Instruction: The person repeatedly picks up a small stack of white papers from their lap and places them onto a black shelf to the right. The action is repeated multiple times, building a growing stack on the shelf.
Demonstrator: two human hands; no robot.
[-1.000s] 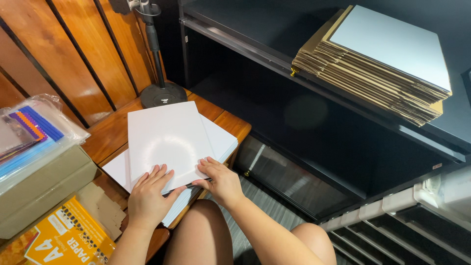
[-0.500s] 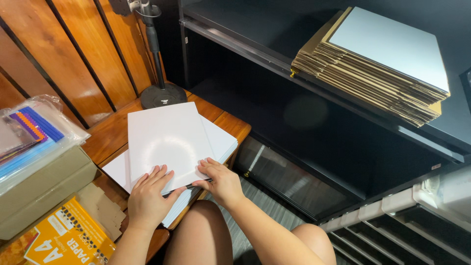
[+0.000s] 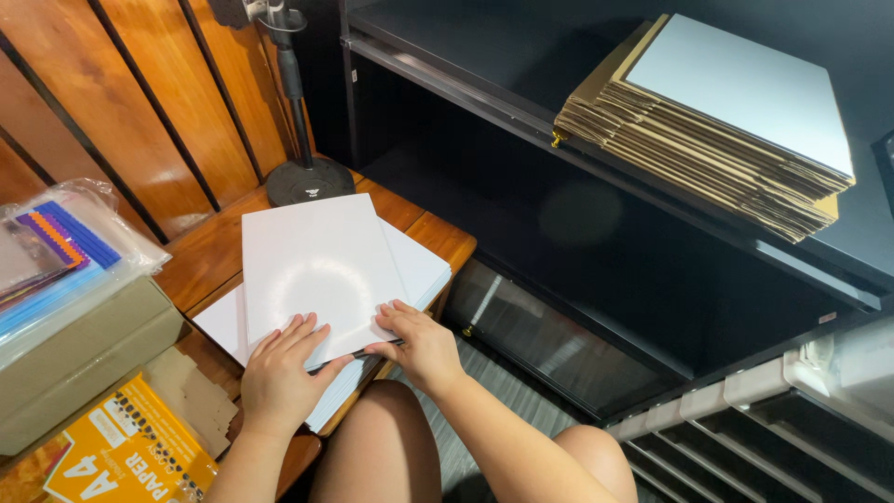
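A white flat board [image 3: 317,265] lies on top of a stack of white sheets [image 3: 419,270] on a small wooden table [image 3: 200,256]. My left hand [image 3: 284,373] rests flat on the board's near edge, fingers spread. My right hand [image 3: 419,345] grips the near right corner of the board, thumb under the edge and fingers on top. My bare knees are just below the table edge.
A black stand with a round base [image 3: 307,177] is at the table's back. A cardboard box [image 3: 79,368] carrying bagged coloured sheets [image 3: 56,247] and a yellow paper pad [image 3: 126,456] sit at left. A pile of flattened cardboard [image 3: 717,121] lies on a black shelf [image 3: 484,56].
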